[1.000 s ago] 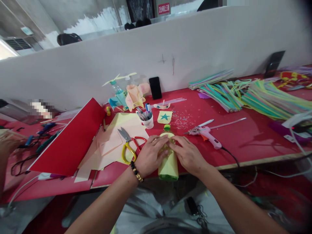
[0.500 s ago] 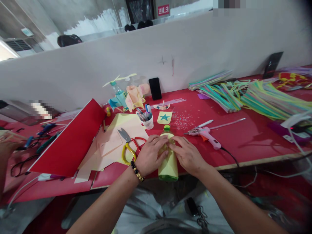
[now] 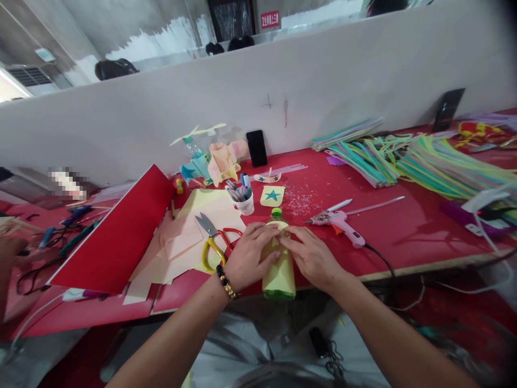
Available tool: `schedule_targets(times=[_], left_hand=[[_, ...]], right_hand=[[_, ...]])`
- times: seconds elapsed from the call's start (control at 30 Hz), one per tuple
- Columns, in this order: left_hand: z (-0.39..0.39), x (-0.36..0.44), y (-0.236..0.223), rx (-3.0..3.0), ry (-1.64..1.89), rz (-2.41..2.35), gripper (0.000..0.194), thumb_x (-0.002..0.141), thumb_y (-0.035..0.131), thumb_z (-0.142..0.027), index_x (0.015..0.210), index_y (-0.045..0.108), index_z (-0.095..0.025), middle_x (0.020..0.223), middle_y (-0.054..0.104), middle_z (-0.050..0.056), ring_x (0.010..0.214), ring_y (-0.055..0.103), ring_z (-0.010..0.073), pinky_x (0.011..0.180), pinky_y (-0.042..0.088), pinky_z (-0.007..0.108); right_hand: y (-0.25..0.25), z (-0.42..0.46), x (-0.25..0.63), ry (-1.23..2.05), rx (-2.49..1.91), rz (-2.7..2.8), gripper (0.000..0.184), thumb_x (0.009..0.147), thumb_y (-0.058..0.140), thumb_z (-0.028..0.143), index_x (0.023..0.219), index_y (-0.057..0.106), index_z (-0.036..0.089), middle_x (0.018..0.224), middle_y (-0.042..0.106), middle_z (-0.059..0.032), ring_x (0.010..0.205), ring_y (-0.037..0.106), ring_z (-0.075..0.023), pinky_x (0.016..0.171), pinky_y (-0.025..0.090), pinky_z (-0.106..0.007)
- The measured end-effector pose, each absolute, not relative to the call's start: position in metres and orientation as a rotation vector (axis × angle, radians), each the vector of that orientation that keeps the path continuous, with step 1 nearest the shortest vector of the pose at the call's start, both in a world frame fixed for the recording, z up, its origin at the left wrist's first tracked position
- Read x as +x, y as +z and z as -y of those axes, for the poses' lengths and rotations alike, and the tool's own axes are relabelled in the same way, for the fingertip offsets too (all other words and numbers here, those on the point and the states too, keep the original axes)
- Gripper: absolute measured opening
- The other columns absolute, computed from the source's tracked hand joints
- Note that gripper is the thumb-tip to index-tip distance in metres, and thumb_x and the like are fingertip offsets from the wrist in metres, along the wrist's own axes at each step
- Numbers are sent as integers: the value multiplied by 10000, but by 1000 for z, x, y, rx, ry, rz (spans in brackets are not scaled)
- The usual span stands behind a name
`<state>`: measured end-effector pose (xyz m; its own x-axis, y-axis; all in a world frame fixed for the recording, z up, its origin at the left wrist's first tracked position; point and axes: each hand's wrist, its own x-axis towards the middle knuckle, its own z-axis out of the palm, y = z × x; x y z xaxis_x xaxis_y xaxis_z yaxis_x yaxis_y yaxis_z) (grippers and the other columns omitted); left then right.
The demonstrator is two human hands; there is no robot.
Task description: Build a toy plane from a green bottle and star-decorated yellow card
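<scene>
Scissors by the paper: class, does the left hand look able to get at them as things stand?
Probably yes: the left hand lies right beside the scissors, with nothing between them. It would first have to leave the bottle it is pressing.

Scissors [image 3: 210, 243] on paper sheets [image 3: 214, 215], pen cup [image 3: 244, 203] behind them — glue gun [image 3: 341, 222] to the right, straw bundles [image 3: 404, 161] beyond it

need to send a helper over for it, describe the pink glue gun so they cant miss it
On the red-topped table, find the yellow-paper-wrapped bottle under the left hand and right hand. Just beyond the right hand, short of the heaps of coloured straws, lies a pink hot glue gun, the only pink tool there, its black cord running to the table's front edge.
</scene>
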<state>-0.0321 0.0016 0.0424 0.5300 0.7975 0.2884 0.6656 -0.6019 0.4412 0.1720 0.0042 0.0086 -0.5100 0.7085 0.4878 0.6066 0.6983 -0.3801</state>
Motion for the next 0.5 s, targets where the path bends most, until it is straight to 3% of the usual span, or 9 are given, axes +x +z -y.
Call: schedule_targets(times=[0.17,0.5], left_hand=[[-2,-33,44,2472,708,-1154,541,862,635,-402,1344,476,-212,1365,535,93,1283,431,260,1095,356,443],[5,-36,37,2437,723,-1221,502,868,611,-321,1345,490,-222,1429,486,94,1334,393,268,1122,316,481]], right_hand=[[6,-2,179,285,-981,2190,436,904,410,70,1286,588,183,1255,611,-128,1158,559,-230,975,506,-420],[-3,7,181,261,-987,2179,457,863,418,36,1249,619,172,1232,628,-130,1130,570,-229,963,516,-421]])
